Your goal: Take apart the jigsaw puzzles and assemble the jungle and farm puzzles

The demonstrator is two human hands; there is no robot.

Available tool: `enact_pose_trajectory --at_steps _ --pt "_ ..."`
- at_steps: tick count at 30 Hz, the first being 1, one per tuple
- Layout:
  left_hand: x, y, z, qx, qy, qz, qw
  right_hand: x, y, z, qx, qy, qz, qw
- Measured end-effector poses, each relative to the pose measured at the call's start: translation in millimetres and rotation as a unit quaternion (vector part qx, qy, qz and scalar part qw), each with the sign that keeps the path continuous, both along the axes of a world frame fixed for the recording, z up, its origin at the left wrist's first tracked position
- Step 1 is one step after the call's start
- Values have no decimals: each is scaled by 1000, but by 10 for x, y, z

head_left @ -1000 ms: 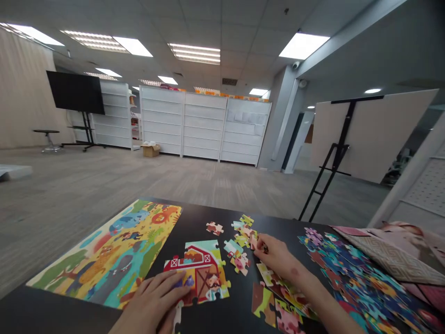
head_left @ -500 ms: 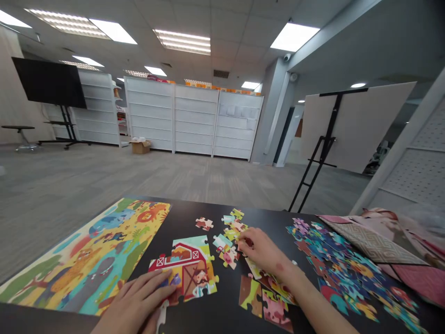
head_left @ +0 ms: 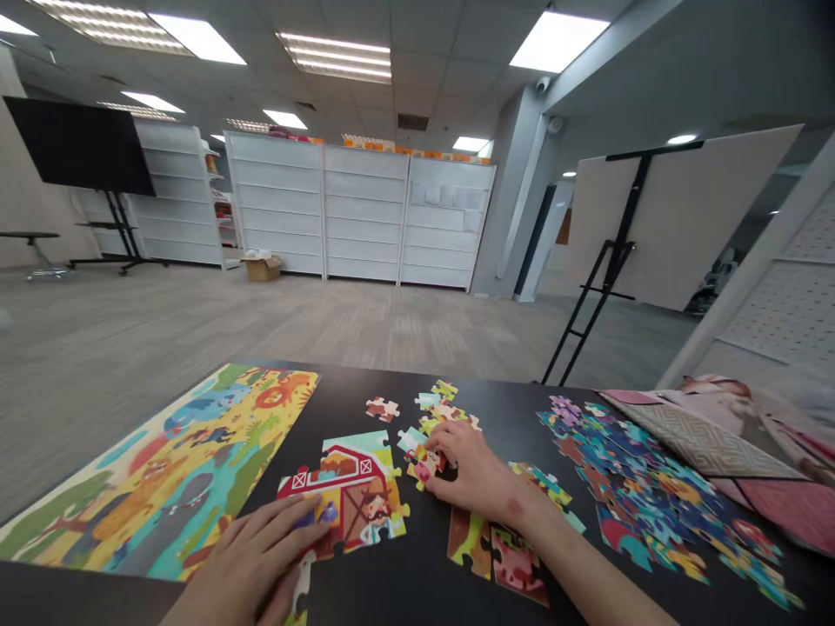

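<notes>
A partly joined barn puzzle section [head_left: 349, 491] lies on the black table [head_left: 404, 582]. My left hand [head_left: 251, 556] rests flat on its near left corner, fingers stretched out. My right hand [head_left: 473, 474] sits just right of the barn section, fingers curled over a small pink and yellow loose piece [head_left: 423, 468]. More loose pieces [head_left: 438, 407] lie beyond that hand. Joined brown and pink pieces [head_left: 502, 552] lie under my right wrist.
A finished colourful animal puzzle [head_left: 163, 474] covers the table's left side. A blue puzzle spread [head_left: 645, 504] and a patterned box lid [head_left: 724, 439] lie at the right. Beyond the table are open floor, white shelving [head_left: 365, 217] and a black easel [head_left: 597, 278].
My right hand has slid left from the loose pile toward the barn section, now over a pink piece. The left hand stays on the barn section. The view shifted slightly.
</notes>
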State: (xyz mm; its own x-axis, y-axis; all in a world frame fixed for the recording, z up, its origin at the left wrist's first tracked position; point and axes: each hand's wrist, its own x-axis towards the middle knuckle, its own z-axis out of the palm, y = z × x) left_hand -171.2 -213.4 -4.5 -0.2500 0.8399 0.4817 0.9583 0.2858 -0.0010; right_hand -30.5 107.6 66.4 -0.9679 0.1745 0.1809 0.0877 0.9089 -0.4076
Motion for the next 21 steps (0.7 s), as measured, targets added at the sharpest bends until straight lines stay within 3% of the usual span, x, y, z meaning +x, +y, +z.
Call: enact_pose_trajectory --at_steps 4,8,12,15,18,21 --pt "-38 -7 -50 -2 9 0 1000 25 27 124 23 -16 -8 1000" --pt "-59 2 -84 7 1 2 1000 371 27 255 41 -50 -72 995" --pt "-28 4 -56 26 -2 -7 1000 946 153 74 30 -86 -128 988" --pt "8 4 -12 28 1 -5 1000 1199 325 -123 22 -60 -144 987" --pt "13 11 7 27 8 -7 1000 1155 427 -138 29 -56 -145 987" --pt "-24 7 -24 32 15 -6 999 882 354 10 49 -49 -144 987"
